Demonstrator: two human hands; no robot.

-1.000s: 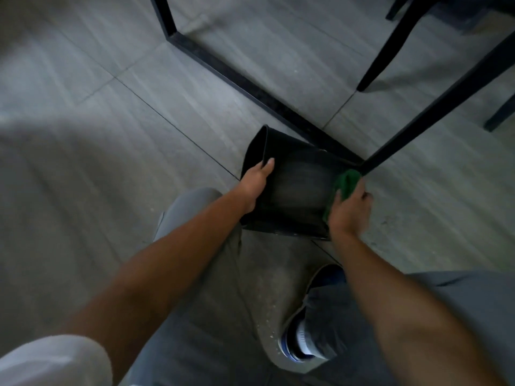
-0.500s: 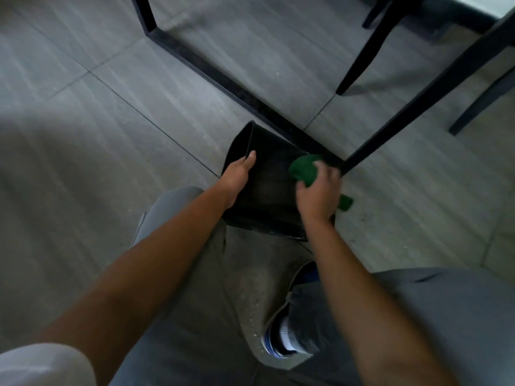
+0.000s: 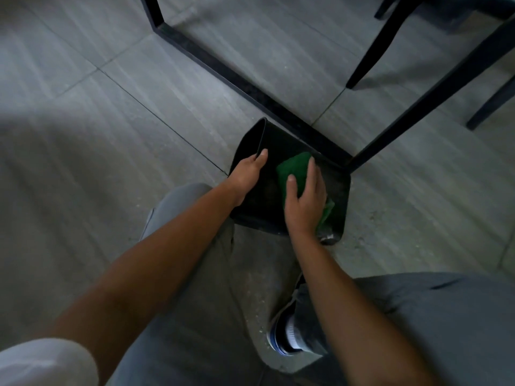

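While the left hand (image 3: pixel 248 174) closes its grip on the upturned left wall of the black tray (image 3: pixel 338 196), thumb inside and fingers behind, likely to stop it sliding on the floor (image 3: pixel 139 107), the right hand (image 3: pixel 305 199) lies flat on a green cloth (image 3: pixel 292 168), grip wide, pressing it onto the tray's base. The tray sits on the floor just beside the corner of a black metal frame (image 3: pixel 250 87), apparently being wiped clean.
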